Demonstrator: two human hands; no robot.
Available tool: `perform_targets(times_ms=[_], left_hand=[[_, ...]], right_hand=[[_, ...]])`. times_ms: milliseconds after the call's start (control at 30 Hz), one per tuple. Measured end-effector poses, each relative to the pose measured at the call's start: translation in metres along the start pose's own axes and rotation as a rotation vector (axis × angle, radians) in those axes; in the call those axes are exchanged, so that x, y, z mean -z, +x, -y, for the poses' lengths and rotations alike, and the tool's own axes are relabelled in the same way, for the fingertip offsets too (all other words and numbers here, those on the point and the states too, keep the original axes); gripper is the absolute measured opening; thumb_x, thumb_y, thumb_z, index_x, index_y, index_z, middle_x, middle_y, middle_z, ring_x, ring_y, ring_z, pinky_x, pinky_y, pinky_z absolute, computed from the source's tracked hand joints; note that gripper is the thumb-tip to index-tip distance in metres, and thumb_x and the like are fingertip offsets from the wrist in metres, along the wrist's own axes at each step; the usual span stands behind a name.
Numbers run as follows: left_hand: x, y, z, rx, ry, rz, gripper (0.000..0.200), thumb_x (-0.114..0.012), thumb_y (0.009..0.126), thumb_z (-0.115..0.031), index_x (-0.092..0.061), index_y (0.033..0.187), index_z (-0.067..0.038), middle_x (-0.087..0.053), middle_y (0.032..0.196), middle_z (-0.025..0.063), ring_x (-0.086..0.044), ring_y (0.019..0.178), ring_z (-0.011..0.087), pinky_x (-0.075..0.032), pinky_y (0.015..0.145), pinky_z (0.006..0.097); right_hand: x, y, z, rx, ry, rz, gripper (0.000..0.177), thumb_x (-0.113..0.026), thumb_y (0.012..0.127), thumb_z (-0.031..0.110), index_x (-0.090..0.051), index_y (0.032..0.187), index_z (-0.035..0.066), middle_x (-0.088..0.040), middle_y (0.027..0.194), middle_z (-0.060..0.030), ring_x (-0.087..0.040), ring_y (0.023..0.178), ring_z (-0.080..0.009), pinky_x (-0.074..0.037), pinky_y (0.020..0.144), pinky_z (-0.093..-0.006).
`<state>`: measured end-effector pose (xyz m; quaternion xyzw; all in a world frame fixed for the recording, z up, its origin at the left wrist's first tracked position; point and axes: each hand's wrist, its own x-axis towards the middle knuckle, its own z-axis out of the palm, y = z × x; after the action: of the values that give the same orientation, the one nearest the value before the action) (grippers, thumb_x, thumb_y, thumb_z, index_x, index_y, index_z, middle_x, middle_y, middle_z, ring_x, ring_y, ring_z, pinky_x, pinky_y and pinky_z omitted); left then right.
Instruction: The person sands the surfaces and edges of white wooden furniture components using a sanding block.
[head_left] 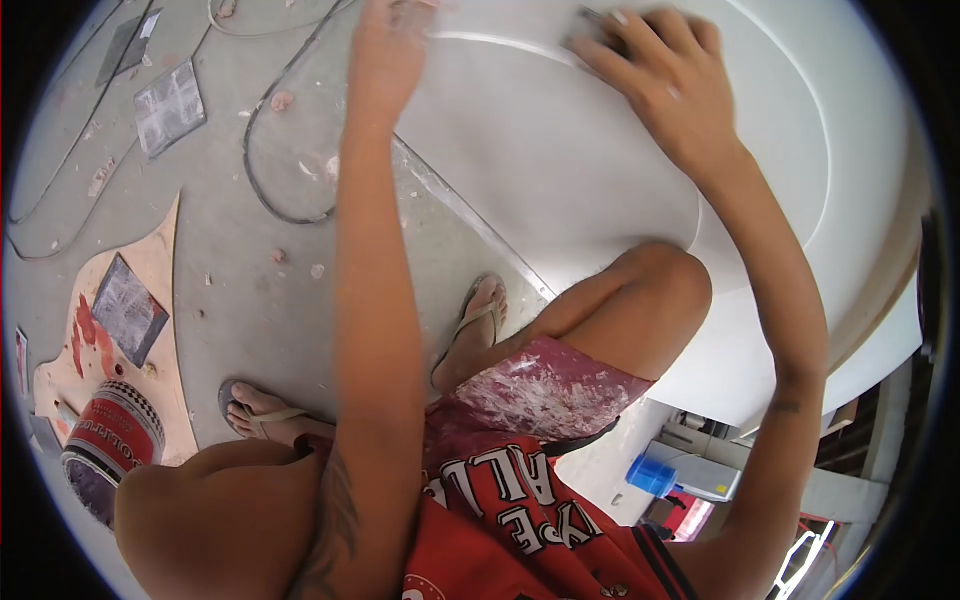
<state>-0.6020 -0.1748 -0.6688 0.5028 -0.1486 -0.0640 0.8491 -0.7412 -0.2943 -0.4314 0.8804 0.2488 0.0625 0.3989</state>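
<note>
My right hand (675,95) is over a large smooth white curved panel (560,150) at the top right. Its fingers are bent around a small dark piece (590,18) that is blurred, so its kind does not show. My left hand (385,70) reaches up to the top edge of the view, beside the panel's left side. Motion and the frame edge hide most of its fingers. A pinkish-brown blur lies at the fingertips, and I cannot make out whether it is something held.
On the grey floor lie dark square sheets (170,105) and a looping black cable (250,160). A tan board (165,330) with red smears carries another dark sheet (130,310). A red-labelled can (120,430) stands by my knee. A blue container (652,476) is at lower right.
</note>
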Motion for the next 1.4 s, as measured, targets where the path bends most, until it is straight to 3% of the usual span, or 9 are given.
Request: perform_targets(times_ms=[100,200,333,433,567,733,933,1133,1400], left_hand=[[0.022,-0.015,-0.030,0.102,0.109,-0.144,0.041,-0.066,0.100,-0.027,-0.063,0.135,-0.005,-0.067,0.132,0.0093,-0.058,0.126,0.0215,-0.040,0.111,0.0335],[0.032,-0.021,-0.025,0.205,0.109,-0.231,0.041,-0.066,0.099,-0.027,-0.063,0.134,-0.006,-0.066,0.132,0.0085,-0.059,0.124,0.0215,-0.041,0.109,0.0326],[0.014,-0.028,-0.016,0.144,-0.044,-0.161,0.038,-0.065,0.100,-0.026,-0.065,0.132,-0.006,-0.067,0.130,0.0070,-0.059,0.123,0.0199,-0.041,0.107,0.0311],[0.016,-0.024,-0.023,0.059,0.146,-0.183,0.035,-0.065,0.100,-0.024,-0.067,0.129,-0.006,-0.068,0.127,0.0060,-0.059,0.119,0.0176,-0.042,0.105,0.0298],[0.013,-0.031,-0.015,0.195,0.032,-0.144,0.032,-0.064,0.100,-0.022,-0.068,0.128,-0.007,-0.069,0.121,0.0055,-0.060,0.112,0.0154,-0.044,0.100,0.0282],[0.024,-0.029,0.007,0.244,0.047,-0.166,0.031,-0.064,0.100,-0.021,-0.068,0.128,-0.008,-0.069,0.119,0.0051,-0.060,0.108,0.0153,-0.044,0.096,0.0273],[0.030,-0.034,0.007,0.246,0.078,-0.190,0.030,-0.064,0.100,-0.020,-0.068,0.126,-0.007,-0.069,0.120,0.0064,-0.061,0.108,0.0164,-0.045,0.096,0.0288],[0.022,-0.032,0.030,0.218,0.065,-0.229,0.028,-0.062,0.101,-0.019,-0.068,0.126,-0.006,-0.069,0.122,0.0080,-0.062,0.116,0.0192,-0.045,0.101,0.0308],[0.021,-0.023,0.061,0.159,0.444,0.000,0.044,-0.060,0.093,-0.013,-0.058,0.136,-0.004,-0.057,0.143,0.0207,-0.052,0.134,0.0367,-0.040,0.114,0.0424]], right_hand=[[0.018,-0.054,-0.011,0.051,-0.047,-0.003,0.042,-0.068,0.079,0.013,-0.073,0.119,0.022,-0.064,0.126,0.0055,-0.060,0.100,-0.0184,-0.045,0.091,-0.0400],[0.035,-0.067,-0.008,0.018,-0.166,0.144,0.046,-0.066,0.084,0.013,-0.072,0.128,0.023,-0.062,0.136,0.0051,-0.061,0.109,-0.0182,-0.047,0.092,-0.0380],[0.042,-0.052,0.000,0.092,-0.148,0.182,0.043,-0.064,0.090,0.012,-0.070,0.130,0.024,-0.061,0.140,0.0034,-0.060,0.122,-0.0198,-0.048,0.101,-0.0389],[0.038,-0.059,-0.017,0.138,-0.094,0.244,0.042,-0.063,0.093,0.012,-0.068,0.133,0.020,-0.059,0.143,0.0025,-0.056,0.132,-0.0214,-0.047,0.110,-0.0391],[0.042,-0.084,-0.018,0.135,-0.070,0.139,0.046,-0.063,0.091,0.010,-0.065,0.137,0.013,-0.060,0.140,0.0009,-0.054,0.136,-0.0212,-0.047,0.112,-0.0400],[0.064,-0.080,-0.014,0.120,-0.151,0.418,0.052,-0.066,0.089,0.018,-0.062,0.142,0.016,-0.054,0.149,0.0012,-0.048,0.142,-0.0186,-0.040,0.119,-0.0426],[0.061,-0.087,-0.009,-0.018,0.004,0.547,0.074,-0.066,0.088,0.037,-0.046,0.155,0.014,-0.035,0.166,0.0066,-0.028,0.154,-0.0150,-0.019,0.132,-0.0431],[0.000,-0.002,0.002,0.154,0.035,0.363,0.079,-0.067,0.089,0.038,-0.038,0.160,0.014,-0.034,0.166,0.0080,-0.027,0.155,-0.0159,-0.018,0.132,-0.0427],[0.057,-0.079,-0.023,0.042,-0.021,0.508,0.078,-0.068,0.089,0.036,-0.039,0.159,0.015,-0.033,0.167,0.0090,-0.028,0.154,-0.0136,-0.018,0.132,-0.0444]])
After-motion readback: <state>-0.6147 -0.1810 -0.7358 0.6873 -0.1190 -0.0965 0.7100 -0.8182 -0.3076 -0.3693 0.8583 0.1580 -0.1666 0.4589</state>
